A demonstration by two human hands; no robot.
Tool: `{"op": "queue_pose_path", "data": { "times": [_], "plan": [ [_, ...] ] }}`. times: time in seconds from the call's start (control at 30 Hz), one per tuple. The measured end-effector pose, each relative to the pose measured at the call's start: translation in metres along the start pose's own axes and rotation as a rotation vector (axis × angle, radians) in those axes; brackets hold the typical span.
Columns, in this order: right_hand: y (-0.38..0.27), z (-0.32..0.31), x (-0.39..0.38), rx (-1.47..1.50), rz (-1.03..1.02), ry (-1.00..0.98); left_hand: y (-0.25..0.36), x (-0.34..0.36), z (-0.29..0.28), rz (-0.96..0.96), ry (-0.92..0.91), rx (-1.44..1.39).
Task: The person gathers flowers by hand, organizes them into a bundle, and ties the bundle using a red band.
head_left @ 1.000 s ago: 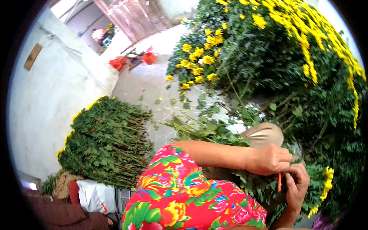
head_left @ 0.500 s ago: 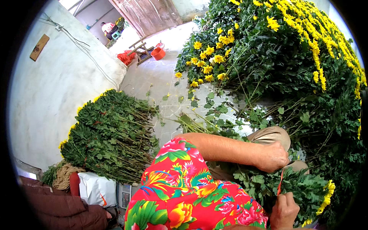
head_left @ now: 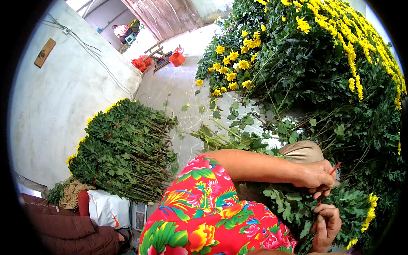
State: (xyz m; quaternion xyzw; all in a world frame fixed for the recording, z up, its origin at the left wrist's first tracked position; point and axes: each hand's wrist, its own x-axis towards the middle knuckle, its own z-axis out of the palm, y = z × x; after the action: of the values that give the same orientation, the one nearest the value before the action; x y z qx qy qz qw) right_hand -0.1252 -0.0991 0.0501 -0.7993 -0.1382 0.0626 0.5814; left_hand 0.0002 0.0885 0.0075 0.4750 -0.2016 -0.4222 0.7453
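On my lap lies a bunch of yellow chrysanthemums [head_left: 293,204], its leafy stems toward me and its blooms at the lower right. My left hand [head_left: 316,177] is bent over the bunch with fingers pinched on a thin red tie [head_left: 335,167], whose loose end sticks up past the knuckles. Just below it, my right hand [head_left: 327,223] pinches the same tie between thumb and fingers, against the leaves. Only a short piece of tie shows between the two hands. The part around the stems is hidden by foliage.
A large heap of yellow chrysanthemums [head_left: 297,72] rises at the right. Tied bunches [head_left: 127,148] are stacked along the left wall. Cut stems and leaves [head_left: 242,123] litter the floor. Farther off stand a red bucket [head_left: 176,59] and a wooden stool [head_left: 157,55]; a person [head_left: 121,32] sits beyond the doorway.
My left hand has moved right and down, from a fist above the bunch to a pinch close to my right hand. My right hand has risen slightly, and the tie between them is shorter.
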Motion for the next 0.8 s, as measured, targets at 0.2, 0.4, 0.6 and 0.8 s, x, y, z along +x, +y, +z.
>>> {"op": "queue_pose_path", "data": {
  "times": [0.2,0.4,0.6,0.8],
  "plan": [
    [0.015,-0.001,0.005,-0.146,0.022,-0.025,-0.036,0.022,-0.022,-0.014,0.094,-0.106],
    [0.021,-0.013,-0.001,0.176,0.326,0.032,-0.020,0.012,-0.027,-0.063,-0.030,-0.188],
    [-0.013,-0.011,0.017,-0.626,-0.371,0.139,-0.020,0.006,-0.003,-0.004,-0.071,-0.018],
    [-0.006,0.003,0.037,-0.697,-0.357,0.176,-0.018,-0.006,0.014,0.442,0.023,0.687]
  ]
}}
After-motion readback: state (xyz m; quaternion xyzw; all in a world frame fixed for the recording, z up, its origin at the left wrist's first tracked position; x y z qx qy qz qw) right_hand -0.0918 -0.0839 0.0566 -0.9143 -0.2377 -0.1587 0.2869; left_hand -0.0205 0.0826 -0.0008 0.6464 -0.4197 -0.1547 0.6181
